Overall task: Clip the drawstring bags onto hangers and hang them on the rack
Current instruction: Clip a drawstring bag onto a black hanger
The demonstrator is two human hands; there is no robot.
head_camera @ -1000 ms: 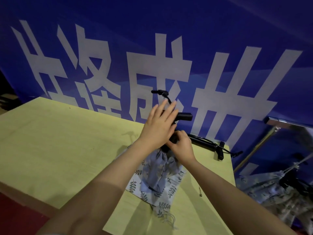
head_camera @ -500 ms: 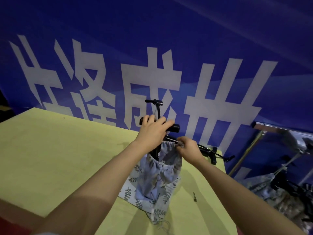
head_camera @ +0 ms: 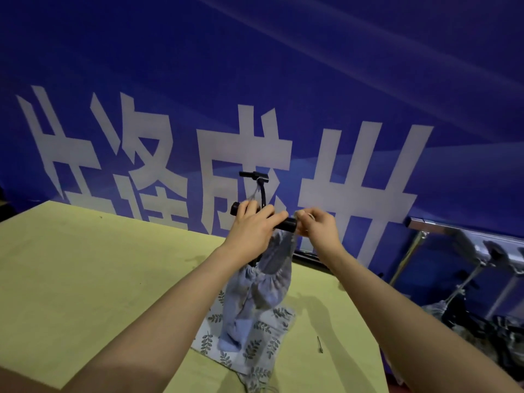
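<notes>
Lifted higher than a moment ago: black hanger (head_camera: pixel 262 215) and blue drawstring bag (head_camera: pixel 259 282), both up off the yellow table (head_camera: pixel 85 279) now. Moved up too: right hand (head_camera: pixel 319 226), away from the table and level with the hanger bar.

Left hand (head_camera: pixel 251 231) wrapped around the hanger bar, fingers curled over the top. Hook of the hanger pointing up above that hand. Right hand just beside the bar's right end, fingertips pinching the top edge of the bag close to the clip there. Cannot tell if the clip is biting the cloth yet.

Bag hanging down from the hanger between both arms, mouth gathered, bottom end touching a flat leaf-print bag (head_camera: pixel 255 338) lying on the table. Small dark pin (head_camera: pixel 319 344) on the table, right of the leaf-print bag.

Behind the table, a big blue banner (head_camera: pixel 283 80) with large white letters. Off to the right, a shiny metal rack (head_camera: pixel 465 236), with more bags on hangers (head_camera: pixel 453 307) below it, blurry and hard to make out.
</notes>
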